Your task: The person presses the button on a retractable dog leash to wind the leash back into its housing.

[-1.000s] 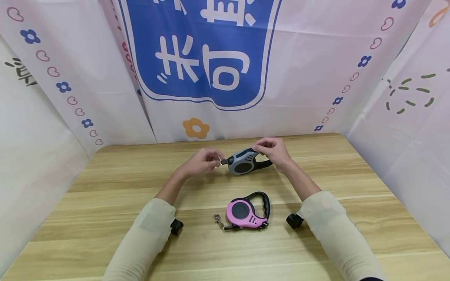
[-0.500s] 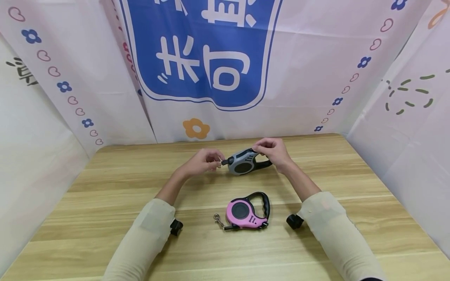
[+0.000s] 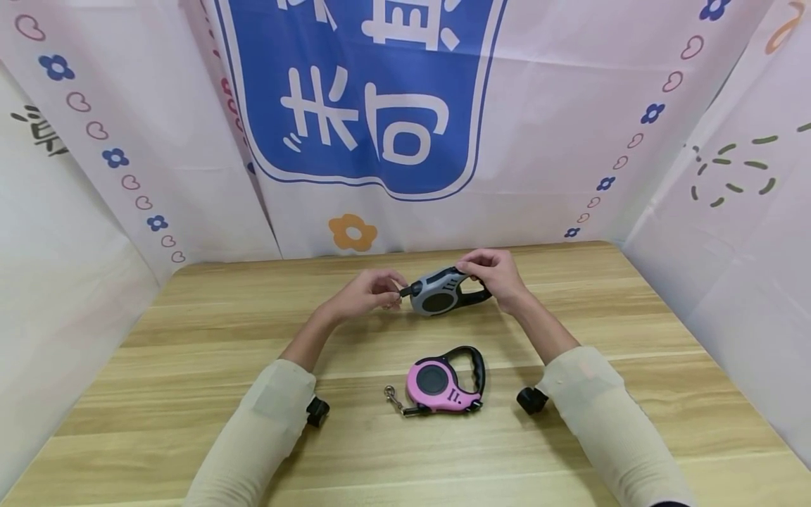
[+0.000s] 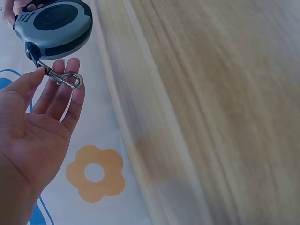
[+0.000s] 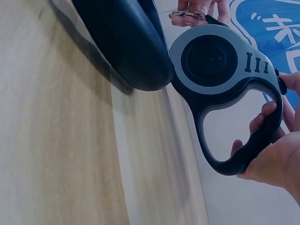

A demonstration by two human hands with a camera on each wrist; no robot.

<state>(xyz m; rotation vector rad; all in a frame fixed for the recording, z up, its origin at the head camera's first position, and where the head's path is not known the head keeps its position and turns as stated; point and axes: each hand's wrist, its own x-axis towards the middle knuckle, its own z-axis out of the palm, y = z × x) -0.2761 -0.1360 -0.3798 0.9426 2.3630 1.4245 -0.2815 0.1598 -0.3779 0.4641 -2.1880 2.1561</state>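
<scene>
A grey-and-black retractable dog leash (image 3: 438,301) is held up over the far part of the table. My right hand (image 3: 497,278) grips its black handle; in the right wrist view the fingers wrap through the handle loop (image 5: 251,152), with the thumb side by the button. At the leash's nose, my left hand (image 3: 366,292) pinches the short strap end between thumb and index finger. The metal snap hook (image 4: 69,79) lies across the other, loosely extended fingers in the left wrist view. Nearer on the table rests a pink-and-black retractable leash (image 3: 443,396), its own metal hook (image 3: 393,398) pointing left.
The wooden table (image 3: 190,394) ends at a white printed cloth (image 3: 304,225) behind the hands, with similar cloth at both sides. Black wrist devices (image 3: 531,400) sit by the sleeves. A large dark rounded object (image 5: 126,47) fills the right wrist view's upper left.
Both hands and the grey leash stay almost in place. The left fingers have shifted slightly on the strap end, and its hook now hangs a little lower. The pink leash has not moved.
</scene>
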